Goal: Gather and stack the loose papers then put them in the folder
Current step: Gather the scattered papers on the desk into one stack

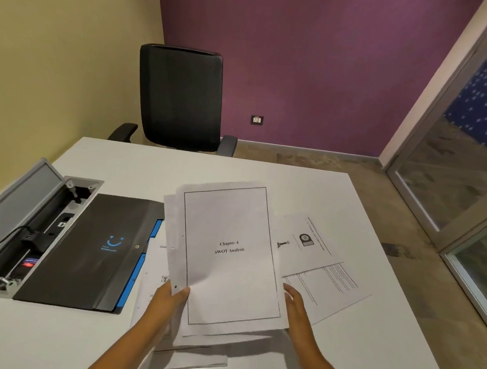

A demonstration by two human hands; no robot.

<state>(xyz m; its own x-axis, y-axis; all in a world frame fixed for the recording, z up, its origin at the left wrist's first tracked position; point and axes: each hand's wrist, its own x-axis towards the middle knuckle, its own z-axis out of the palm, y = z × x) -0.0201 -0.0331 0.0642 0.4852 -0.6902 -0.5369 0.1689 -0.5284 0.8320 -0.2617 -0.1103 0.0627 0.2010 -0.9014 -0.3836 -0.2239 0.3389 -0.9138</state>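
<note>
A bundle of white papers [225, 258], its top sheet printed "Chapter 4 SWOT Analysis", is lifted above the white table [294, 182]. My left hand [171, 297] pinches the bundle's lower left edge, thumb on top. My right hand [297, 306] rests flat against the lower right edge with its fingers straight. More loose sheets lie on the table: two to the right [315, 247] and others under and left of the bundle [152, 278]. The closed black folder [93, 254], with a blue smile logo and blue inner pockets showing, lies to the left.
An open grey cable box [23, 226] with plugs and a cable is set into the table at the far left, touching the folder. A black office chair [182, 99] stands behind the table. A glass partition [468, 171] is at the right.
</note>
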